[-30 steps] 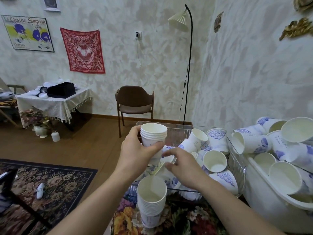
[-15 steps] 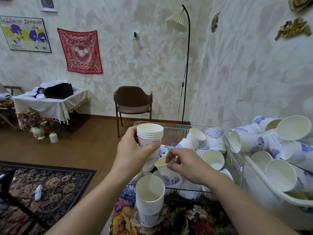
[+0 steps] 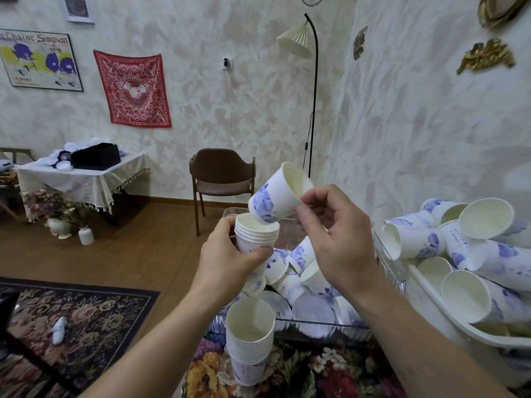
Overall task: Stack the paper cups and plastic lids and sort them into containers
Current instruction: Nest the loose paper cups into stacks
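Paper cups mostly remain loose: the left hand (image 3: 227,262) grips a short stack (image 3: 256,235), the right hand's (image 3: 342,239) fingers pinch a cup (image 3: 275,196) tipping into it, another stack (image 3: 249,337) stands on the tabletop, and bin (image 3: 393,285) and tub (image 3: 448,326) stay full.

A second ago the right hand (image 3: 342,242) reached down among the loose cups in the clear plastic bin (image 3: 385,262); now it is raised, pinching a single white paper cup with a blue flower print (image 3: 277,196) by the rim. The cup is tilted, its base touching the mouth of the short stack of white paper cups (image 3: 256,234) in the left hand's (image 3: 230,262) grip, which has come up slightly too.
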